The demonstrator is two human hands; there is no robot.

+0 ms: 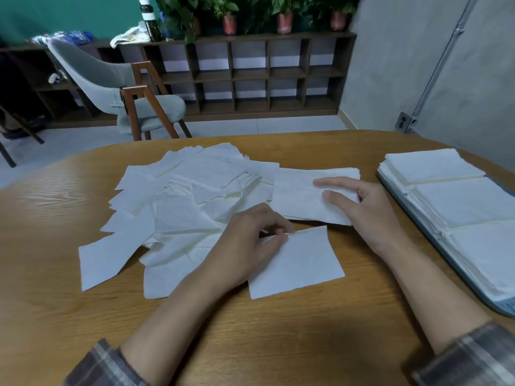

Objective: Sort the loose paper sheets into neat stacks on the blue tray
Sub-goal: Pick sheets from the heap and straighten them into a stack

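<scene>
One sheet is being pinched by the left hand. A small stack is being pressed by the flat right hand.

Sorting in progress on rounded wooden table. At centre-left, loose heap of white paper sheets sprawls, sheets overlapping. Just right of it, touching, small squared stack. Nearer front edge, single sheet, apart from stack. At right edge, blue tray bearing neat stacks in row.
</scene>
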